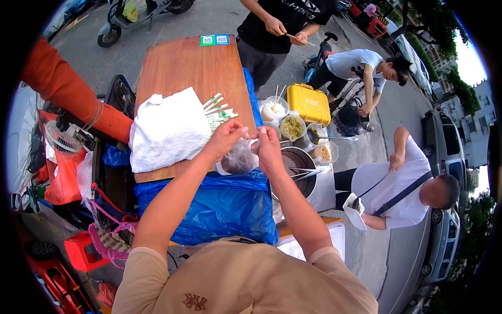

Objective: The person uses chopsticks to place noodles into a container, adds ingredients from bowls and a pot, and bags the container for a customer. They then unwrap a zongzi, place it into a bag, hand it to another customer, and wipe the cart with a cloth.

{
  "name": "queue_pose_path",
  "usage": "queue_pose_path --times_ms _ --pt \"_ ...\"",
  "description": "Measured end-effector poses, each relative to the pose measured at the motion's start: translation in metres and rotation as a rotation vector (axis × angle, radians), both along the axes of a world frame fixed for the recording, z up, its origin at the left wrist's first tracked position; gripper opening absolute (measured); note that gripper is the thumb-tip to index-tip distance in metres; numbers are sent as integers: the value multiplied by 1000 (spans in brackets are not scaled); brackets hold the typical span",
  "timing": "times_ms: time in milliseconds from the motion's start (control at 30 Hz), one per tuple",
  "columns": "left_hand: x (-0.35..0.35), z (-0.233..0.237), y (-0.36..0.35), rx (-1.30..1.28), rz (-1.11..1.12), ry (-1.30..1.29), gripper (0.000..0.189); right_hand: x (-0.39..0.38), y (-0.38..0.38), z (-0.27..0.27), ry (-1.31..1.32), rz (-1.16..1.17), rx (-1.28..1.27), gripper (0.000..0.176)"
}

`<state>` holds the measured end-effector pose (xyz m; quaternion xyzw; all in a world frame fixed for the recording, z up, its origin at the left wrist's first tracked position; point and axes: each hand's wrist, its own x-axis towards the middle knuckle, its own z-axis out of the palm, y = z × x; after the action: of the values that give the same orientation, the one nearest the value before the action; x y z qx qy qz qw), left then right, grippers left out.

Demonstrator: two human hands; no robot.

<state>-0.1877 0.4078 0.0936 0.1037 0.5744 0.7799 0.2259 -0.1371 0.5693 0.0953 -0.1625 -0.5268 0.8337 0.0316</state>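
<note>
My left hand and my right hand are close together over the stall's near edge. Fingers of both hands are pinched on the top of a clear plastic bag with something brownish inside. The bag hangs between them at the edge of the wooden board. Right of my right hand is a deep metal pot with utensil handles across it. Beyond my left hand lie paper-wrapped chopsticks and a folded white towel.
Several tubs of food, one of chopped greens, stand beyond the pot, beside a yellow case. Blue plastic sheeting covers the near side. An orange pole slants in from the left. Several people stand at the right and far side.
</note>
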Motion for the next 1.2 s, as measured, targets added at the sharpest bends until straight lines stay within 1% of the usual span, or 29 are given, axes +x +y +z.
queue_pose_path --times_ms 33,67,100,167,200,267,333,367,433,500,533,600,633,667,700,733,767,800,833,900,933,967,1033,1067,1100,1167,1200 --pt "-2 -3 0 12 -23 69 13 0 -3 7 -23 38 84 22" --pt "-3 -7 -1 13 -23 70 13 -1 -6 12 -47 75 167 27" --pt "-4 -6 -2 -10 -23 91 15 -1 -5 13 -45 75 168 27" --pt "-7 -3 -5 -33 -23 113 17 -3 -4 14 -51 277 247 41" --pt "-9 -3 -6 -57 -38 123 17 -3 -5 17 -52 273 248 41" --pt "-12 -4 -10 -79 -57 133 17 -6 -9 21 -49 364 501 42" --pt "-13 -9 -16 -105 -2 -81 16 -13 -7 13 -28 388 523 39" --pt "-17 -14 -16 -100 -17 -74 16 -16 -3 11 -3 404 549 36" --pt "-25 -44 -18 -257 104 43 15 -16 -3 21 7 418 577 34" --pt "-29 -72 -22 -499 29 249 16 -12 -1 51 -29 449 624 28" --pt "-30 -83 -21 -484 11 263 16 -11 2 62 5 457 663 27" --pt "-30 -97 -13 -549 -159 107 25 -13 14 72 35 442 709 26" --pt "-29 -88 -6 -541 -177 120 25 -14 21 75 19 485 683 25" --pt "-29 -78 -4 -396 -279 -87 34 -15 29 77 6 533 656 25" --pt "-26 -64 -2 -250 -379 -294 44 -14 35 88 6 516 664 25" --pt "-19 -44 5 -248 -395 -284 44 -11 40 104 1 512 719 24" --pt "-8 -18 18 -46 -457 -378 51 -9 47 114 -4 510 772 24" --pt "1 -4 33 157 -518 -472 58 -8 55 116 4 485 784 23" --pt "7 -12 49 157 -533 -466 58 -9 65 119 4 470 790 23" --pt "18 -34 77 295 -307 -503 58 -10 88 121 57 520 1005 21" --pt "21 -34 92 305 -247 -553 57 -10 99 126 -6 523 978 21" --pt "25 -37 104 302 -256 -554 57 -8 114 130 -10 514 977 21" --pt "26 -58 129 448 -199 -643 56 -6 143 143 71 484 1284 23" --pt "25 -70 138 497 -223 -672 54 -5 156 152 -96 515 1168 23" --pt "26 -69 148 494 -227 -672 54 -5 170 153 -96 510 1166 23" --pt "32 -66 170 519 -144 -607 54 -10 193 150 -123 500 1121 22" --pt "35 -62 178 506 -161 -606 57 -12 201 149 -117 486 1133 21"
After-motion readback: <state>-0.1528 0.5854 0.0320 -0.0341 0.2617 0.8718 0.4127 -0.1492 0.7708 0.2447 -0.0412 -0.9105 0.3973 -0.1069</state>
